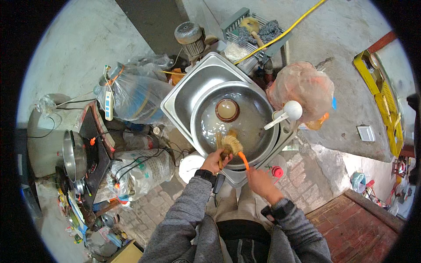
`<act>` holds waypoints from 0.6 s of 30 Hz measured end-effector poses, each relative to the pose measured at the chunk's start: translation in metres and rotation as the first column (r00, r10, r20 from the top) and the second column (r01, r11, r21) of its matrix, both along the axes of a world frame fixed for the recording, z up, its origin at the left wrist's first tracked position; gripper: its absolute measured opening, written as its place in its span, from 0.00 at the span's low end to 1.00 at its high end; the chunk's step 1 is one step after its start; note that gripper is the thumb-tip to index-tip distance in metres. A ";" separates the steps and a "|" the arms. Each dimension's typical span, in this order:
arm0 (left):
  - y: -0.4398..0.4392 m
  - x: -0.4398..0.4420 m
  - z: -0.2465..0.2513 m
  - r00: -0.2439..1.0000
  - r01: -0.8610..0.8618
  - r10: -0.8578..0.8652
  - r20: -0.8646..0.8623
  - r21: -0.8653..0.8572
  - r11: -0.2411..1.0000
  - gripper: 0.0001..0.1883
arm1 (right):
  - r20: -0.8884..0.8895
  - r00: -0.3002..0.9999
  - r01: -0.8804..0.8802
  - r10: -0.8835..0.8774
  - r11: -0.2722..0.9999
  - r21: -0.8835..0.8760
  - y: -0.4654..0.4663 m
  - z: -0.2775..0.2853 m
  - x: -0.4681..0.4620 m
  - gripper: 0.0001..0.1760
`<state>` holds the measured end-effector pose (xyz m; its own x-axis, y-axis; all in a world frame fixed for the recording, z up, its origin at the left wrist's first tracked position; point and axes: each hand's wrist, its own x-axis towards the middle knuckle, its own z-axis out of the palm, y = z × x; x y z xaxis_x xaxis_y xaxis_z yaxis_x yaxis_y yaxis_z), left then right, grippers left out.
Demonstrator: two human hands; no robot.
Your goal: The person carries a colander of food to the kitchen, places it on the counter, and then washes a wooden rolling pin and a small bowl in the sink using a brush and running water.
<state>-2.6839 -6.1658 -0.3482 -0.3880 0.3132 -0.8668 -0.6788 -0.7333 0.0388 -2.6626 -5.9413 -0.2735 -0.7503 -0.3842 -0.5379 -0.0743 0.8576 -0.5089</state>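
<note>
My right hand [263, 184] grips the orange handle [243, 160] of a scrubbing brush. Its pale bristle head [232, 143] is pressed close against what my left hand holds. In my left hand [214, 161] are thin wooden sticks [218, 141], which look like chopsticks; the fingers partly hide them. Both hands work over the near rim of a round stainless steel basin [253, 144] holding cloudy water. Within the basin, a brown-rimmed bowl [227, 110] sits in the water beyond the brush. Under the basin is a stainless steel sink [197, 80].
A white long-handled scoop [291, 111] lies at the sink's right edge beside a pinkish plastic bag [302, 88]. Behind stand an electric motor [190, 37] and a drainer rack [253, 33] with scourers. A bagged bundle [141, 92] and power strip [109, 105] are left.
</note>
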 end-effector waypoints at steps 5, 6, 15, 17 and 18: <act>-0.005 0.001 0.013 0.998 0.028 -0.026 0.049 -0.040 0.999 0.18 | -0.193 0.975 0.117 -0.107 0.992 0.044 -0.006 -0.029 -0.049 0.12; -0.005 0.000 0.016 0.999 0.049 -0.049 0.005 -0.029 0.998 0.18 | -0.151 0.988 0.010 -0.012 1.000 -0.014 -0.007 -0.031 -0.052 0.11; 0.011 0.001 0.045 0.975 0.188 -0.202 -0.091 -0.144 0.972 0.17 | -0.128 0.991 0.031 -0.039 0.997 -0.066 0.006 -0.014 -0.021 0.11; 0.004 0.009 0.057 0.971 0.195 -0.202 -0.131 -0.065 0.979 0.17 | -0.275 0.957 0.056 -0.094 0.988 -0.144 0.013 -0.023 -0.038 0.13; -0.001 0.014 0.064 0.970 0.202 -0.206 -0.129 -0.046 0.978 0.18 | -0.215 0.974 0.054 -0.072 0.994 -0.091 0.017 -0.029 -0.049 0.14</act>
